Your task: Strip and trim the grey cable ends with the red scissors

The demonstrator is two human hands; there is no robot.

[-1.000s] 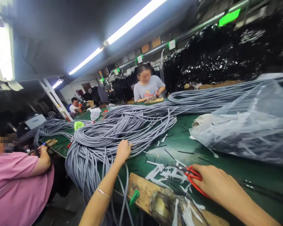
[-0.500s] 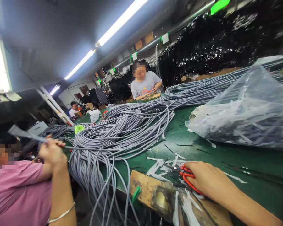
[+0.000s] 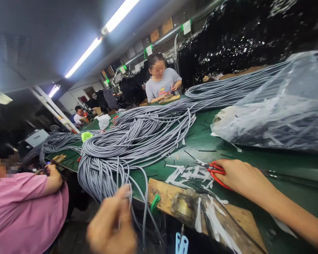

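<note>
My left hand [image 3: 111,223] is low in front of the table edge, blurred, with its fingers pinched round thin grey cable ends that hang from the big pile of grey cables [image 3: 132,141]. My right hand [image 3: 241,176] rests on the green table [image 3: 267,160], closed on red-handled scissors [image 3: 216,172]. White paper strips [image 3: 188,174] lie just left of the scissors. A worn wooden block [image 3: 175,203] with a green clip sits at the table edge between my hands.
A clear plastic bag [image 3: 281,116] full of strips lies at the right. A person in a pink shirt [image 3: 21,211] sits close on my left. Another person in grey [image 3: 161,84] works at the far end. Black cable bundles hang behind.
My left hand left the cable pile, swung out left and now is down at the table edge holding cable ends. My right hand with the scissors has hardly moved.
</note>
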